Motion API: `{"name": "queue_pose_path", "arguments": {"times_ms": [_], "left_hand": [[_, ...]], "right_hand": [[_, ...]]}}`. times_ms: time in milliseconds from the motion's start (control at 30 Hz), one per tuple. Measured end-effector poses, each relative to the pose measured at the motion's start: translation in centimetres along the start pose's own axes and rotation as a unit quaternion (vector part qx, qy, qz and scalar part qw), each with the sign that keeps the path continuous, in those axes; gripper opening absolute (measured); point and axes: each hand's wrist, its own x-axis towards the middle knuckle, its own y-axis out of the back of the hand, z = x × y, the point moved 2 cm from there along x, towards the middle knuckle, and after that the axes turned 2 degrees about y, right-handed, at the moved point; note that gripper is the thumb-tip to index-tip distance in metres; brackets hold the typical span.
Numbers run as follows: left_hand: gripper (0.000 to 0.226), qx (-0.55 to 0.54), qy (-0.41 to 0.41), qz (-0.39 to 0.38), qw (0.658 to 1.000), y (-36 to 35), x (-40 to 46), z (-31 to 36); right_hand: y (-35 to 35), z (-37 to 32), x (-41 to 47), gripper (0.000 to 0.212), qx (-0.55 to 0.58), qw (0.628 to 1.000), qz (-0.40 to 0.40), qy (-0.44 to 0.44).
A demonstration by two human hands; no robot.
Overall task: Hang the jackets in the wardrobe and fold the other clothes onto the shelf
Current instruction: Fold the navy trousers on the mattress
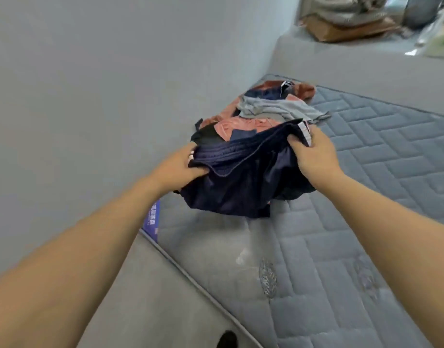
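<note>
Fig.: head view, both arms out over the mattress (316,259).

Near: a dark shoe tip (227,339) shows at the bottom edge, on grey floor (145,297) beside the mattress edge. The mattress is grey, quilted, bare, w/ an embroidered motif near you and a blue label (152,218) on its side.

Mid: your left hand (180,164) grips one end of the navy garment (241,182), fingers curled into the cloth at what looks like a ribbed waistband. Your right hand (313,151) grips the other end, thumb over a striped tag or trim. The garment hangs bunched between the hands, lower part just above or touching the mattress; can't tell which.

Step in hand, as I judge it: sort & fold. Looks like shorts or light trousers, not a jacket, so prob. a fold item. Pull the hands apart to draw the band taut, shake once so the legs drop free, then lay it flat on the open quilt nearer you, not back on the pile (271,111). Keep both grips at the band corners; a mid-cloth hold will twist it.

Far: the pile lies just behind the garment, against the wall (90,71): pink, rust, grey, navy pieces. Beyond is a grey ledge (341,54) w/ a box & bundles, blurred. No wardrobe or shelf in view.
</note>
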Motion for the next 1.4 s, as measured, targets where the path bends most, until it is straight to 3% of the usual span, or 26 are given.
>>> {"name": "queue_pose_path", "arguments": {"times_ms": [100,233,367,467,567,667,767,833,933,1033,1100,1233,1400], "left_hand": [[0.004,-0.089,-0.062,0.086,0.990,9.9,-0.8,6.9],[0.015,-0.186,-0.127,0.103,0.969,21.2,-3.2,17.9],[0.015,-0.255,-0.232,0.216,0.914,29.2,-5.7,27.3],[0.018,-0.213,-0.247,0.206,0.923,31.4,-6.2,31.7],[0.027,-0.130,-0.260,0.270,0.918,31.2,-5.7,34.6],[0.034,-0.067,-0.256,0.217,0.940,29.3,-5.4,36.1],[0.028,-0.160,-0.277,0.212,0.923,29.0,-5.5,36.0],[0.020,-0.176,-0.259,0.123,0.942,28.4,-5.7,35.8],[0.024,-0.185,-0.235,-0.051,0.953,26.4,-5.7,35.6],[0.036,-0.225,-0.205,-0.234,0.923,23.9,-5.6,35.0],[0.051,-0.242,-0.201,-0.314,0.896,22.3,-4.7,35.0],[0.031,-0.253,-0.186,-0.339,0.887,18.2,-1.9,36.7],[0.039,-0.208,-0.117,-0.358,0.903,9.4,2.6,39.2]], "right_hand": [[5.9,-11.6,1.3,0.019,-0.035,0.992,0.069,0.102],[14.7,-24.8,1.3,0.026,-0.038,0.965,0.171,0.193],[21.4,-34.0,1.0,0.040,-0.070,0.956,0.185,0.215],[24.1,-37.5,0.6,0.040,0.024,0.952,0.236,0.193],[24.4,-38.2,-0.3,0.037,0.046,0.947,0.259,0.182],[24.1,-37.5,-1.1,0.040,0.017,0.972,0.195,0.127],[26.2,-36.4,-2.4,0.044,0.140,0.989,0.054,0.013],[27.6,-35.4,-3.6,0.044,0.195,0.980,-0.043,-0.028],[28.2,-33.1,-5.5,0.038,0.297,0.951,-0.084,-0.016],[28.0,-30.5,-8.0,0.029,0.427,0.900,-0.077,0.045],[28.8,-28.6,-9.2,0.026,0.461,0.882,-0.044,0.083],[31.4,-24.5,-10.4,0.018,0.446,0.891,0.052,0.068],[34.1,-16.2,-10.3,0.031,0.452,0.886,0.087,-0.046]]}}
